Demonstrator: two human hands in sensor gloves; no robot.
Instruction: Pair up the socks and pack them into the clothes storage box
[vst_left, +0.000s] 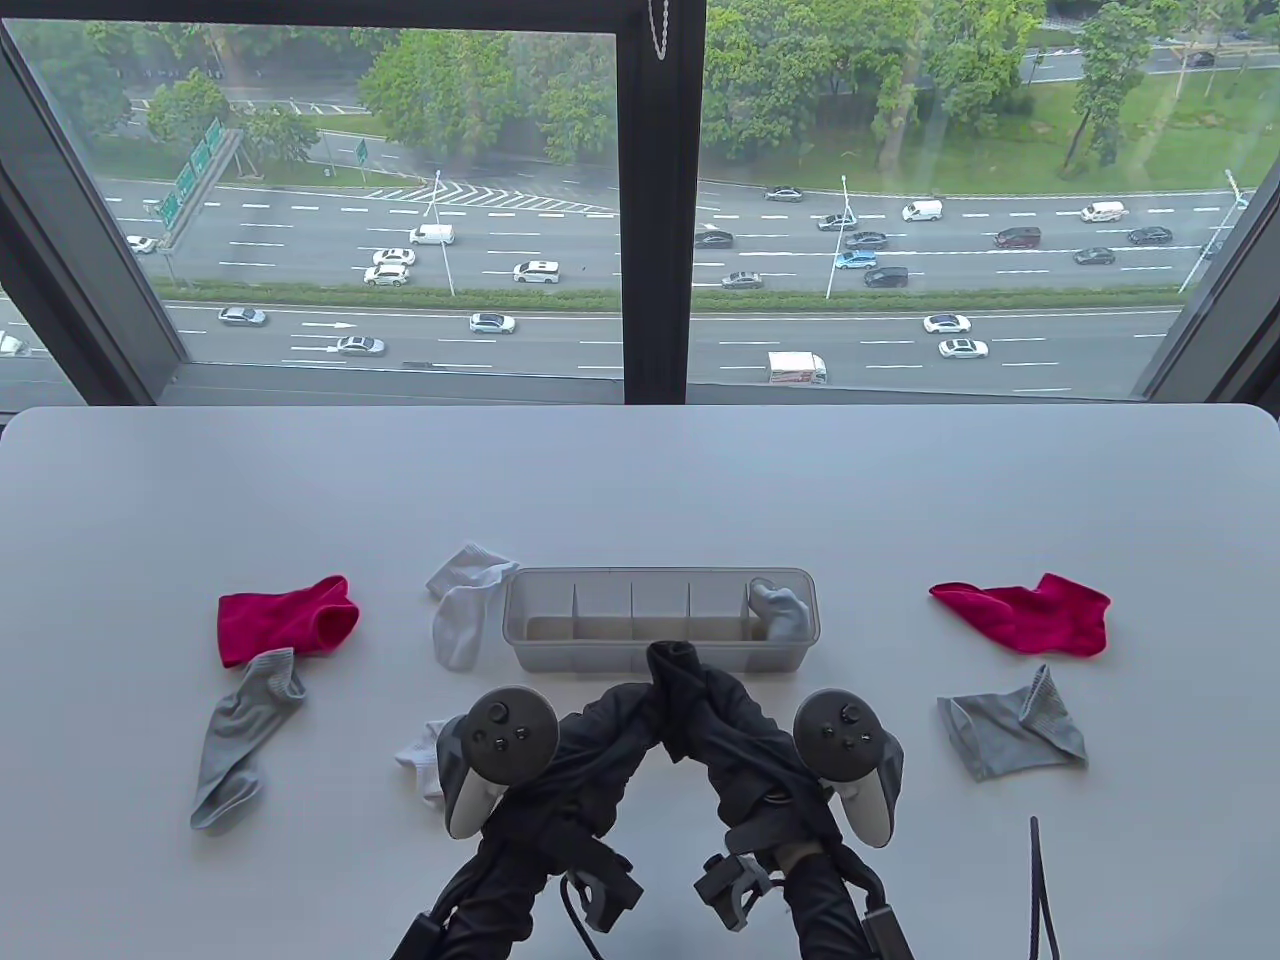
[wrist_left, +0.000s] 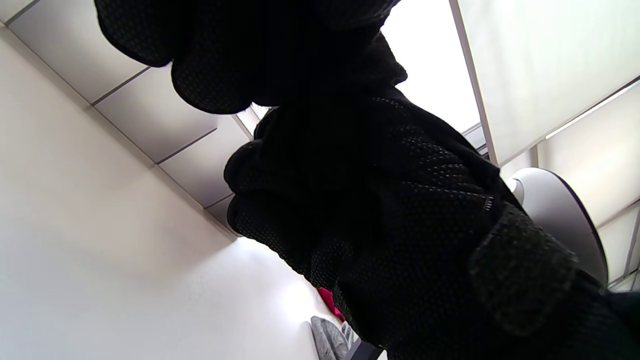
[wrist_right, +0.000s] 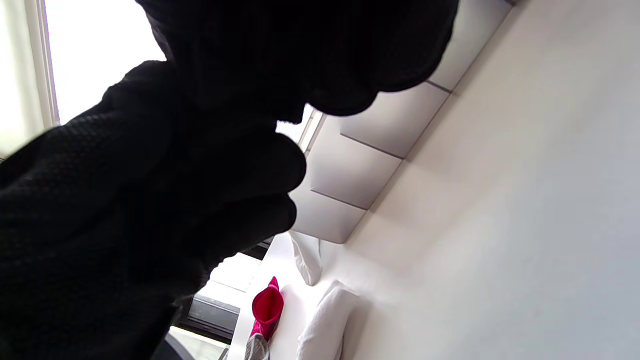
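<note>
Black glove fabric fills most of both wrist views, so little of the work shows there: the left wrist view is mainly the dark bulk of the right hand (wrist_left: 390, 225) against bright panels, with a sliver of red and grey cloth at the bottom edge, and in the right wrist view the left hand (wrist_right: 150, 200) hides nearly everything but a strip of table with a red sock (wrist_right: 267, 306) and white socks. From above, the left hand (vst_left: 610, 725) and right hand (vst_left: 735, 725) meet just in front of the storage box (vst_left: 660, 655), fingers of both curled together round a dark sock bundle (vst_left: 673, 690); how many socks are in it cannot be told, as it merges with the gloves. The box is translucent grey plastic, long and divided into compartments, and sits at the middle of the white table (vst_left: 640, 480). A grey sock pair (vst_left: 780, 607) fills its rightmost compartment; the others look bare. Two white socks (vst_left: 465, 605) lie touching the box's left end, and another white sock (vst_left: 425, 760) is half hidden under the left tracker. Left of them lie a red sock (vst_left: 285, 617) and a grey sock (vst_left: 240, 735), overlapping; well to the right lie a second red sock (vst_left: 1030, 612) and a second grey sock (vst_left: 1010, 735).
</note>
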